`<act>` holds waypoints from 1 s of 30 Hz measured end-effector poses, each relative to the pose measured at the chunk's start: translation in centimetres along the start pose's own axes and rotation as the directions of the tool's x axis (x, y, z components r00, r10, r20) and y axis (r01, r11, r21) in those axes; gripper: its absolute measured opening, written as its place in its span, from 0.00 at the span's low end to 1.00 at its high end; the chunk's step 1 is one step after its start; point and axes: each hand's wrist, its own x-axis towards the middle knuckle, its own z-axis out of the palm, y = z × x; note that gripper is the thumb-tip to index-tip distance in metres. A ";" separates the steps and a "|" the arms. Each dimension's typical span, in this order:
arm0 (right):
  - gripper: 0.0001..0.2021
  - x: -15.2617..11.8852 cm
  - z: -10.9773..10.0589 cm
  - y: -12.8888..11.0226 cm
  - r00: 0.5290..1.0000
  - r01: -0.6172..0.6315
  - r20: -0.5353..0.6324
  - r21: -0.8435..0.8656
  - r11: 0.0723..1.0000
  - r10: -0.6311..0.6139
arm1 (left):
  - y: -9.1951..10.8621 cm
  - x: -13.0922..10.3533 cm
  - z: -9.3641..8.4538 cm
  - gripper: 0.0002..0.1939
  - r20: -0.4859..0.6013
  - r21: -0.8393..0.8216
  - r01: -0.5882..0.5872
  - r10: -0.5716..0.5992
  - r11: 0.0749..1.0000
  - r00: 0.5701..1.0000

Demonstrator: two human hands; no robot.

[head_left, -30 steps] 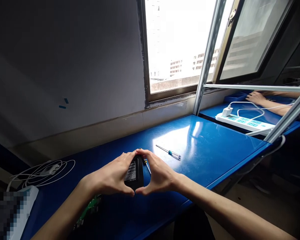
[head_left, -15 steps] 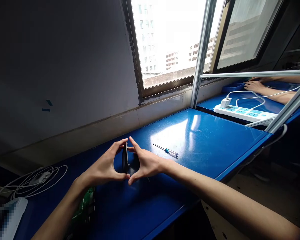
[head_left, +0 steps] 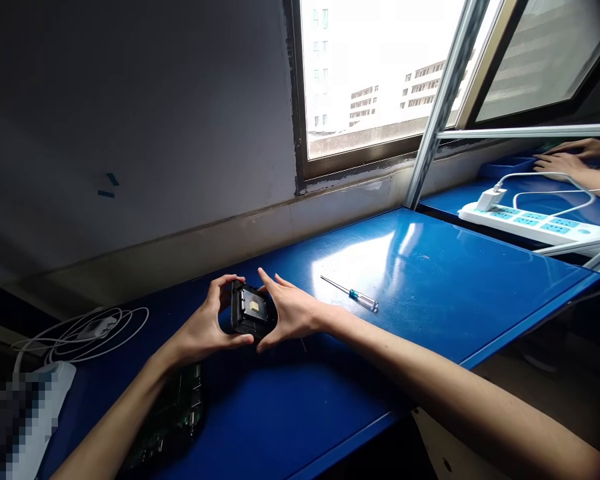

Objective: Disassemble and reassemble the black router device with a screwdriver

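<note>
My left hand [head_left: 200, 333] grips a black, squarish box-like part [head_left: 247, 310] by its edges, fingers at the top and thumb along the bottom. A small pale square sits in the middle of its visible face. My right hand [head_left: 295, 310] is cupped around the part's right side, with index finger and thumb spread wide; some fingers are partly hidden behind the part, so I cannot tell how firmly they touch. A green circuit board [head_left: 173, 417] lies below my left forearm, partly covered by it. To the right is a screwdriver [head_left: 353, 294] with a clear, blue-green handle.
The blue table [head_left: 420, 307] runs along the wall under a window. Coiled white cable [head_left: 100, 328] and a white object [head_left: 47, 410] are at the left. Beyond a metal frame [head_left: 443, 113] stand a white power strip [head_left: 535, 223] and another person's hands [head_left: 563, 163].
The black part has turned from nearly edge-on to show its face with the pale square. The view has shifted left, so the surroundings appear further right.
</note>
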 end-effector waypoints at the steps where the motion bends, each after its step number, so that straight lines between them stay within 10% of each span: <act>1: 0.77 0.1 0.1 0.0 1.000 -0.001 -0.004 -0.006 1.000 0.001 | -0.2 -0.2 -0.3 0.52 0.008 0.016 0.015 -0.015 1.000 1.000; 30: 0.73 -0.6 1.1 -0.9 0.995 0.018 -0.093 -0.273 0.962 -0.045 | 0.4 -1.8 -2.6 0.59 0.142 0.457 0.149 -0.237 0.877 0.961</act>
